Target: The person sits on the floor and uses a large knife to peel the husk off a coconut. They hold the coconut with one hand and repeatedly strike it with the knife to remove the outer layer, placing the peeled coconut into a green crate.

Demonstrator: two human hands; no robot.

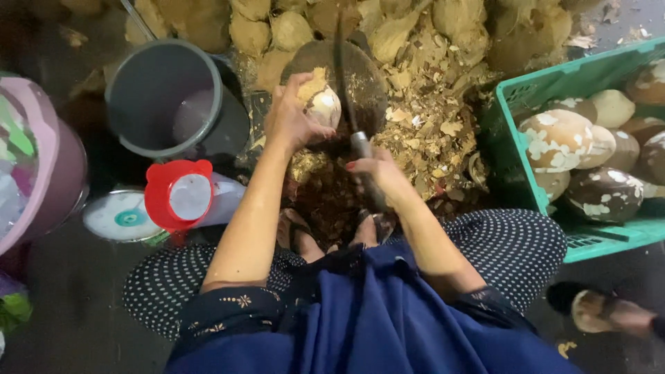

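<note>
Left hand: the left hand [289, 119] was clenched around a partly peeled brown-and-white coconut [320, 104], pressing it onto a round dark wooden chopping block [360, 76].
Right hand: the right hand [377, 176] was in a closed grip on the handle of a long dark-bladed knife [344, 83], whose blade ran up across the block just beside the coconut.
Cut risk: the left fingers lay close to the blade; a slip on the rounded shell could likely bring the edge onto them.
Foot risk: bare sandalled feet [305, 239] sat directly below the block, where a dropped blade could land.
Footing: loose tan husk shavings [429, 131] covered the floor around the block and might shift underfoot.
Open room: the grey plastic bucket [163, 97] stood near on the left and the green plastic crate of peeled coconuts [516, 159] on the right; the swing lane between them was narrow.
</note>
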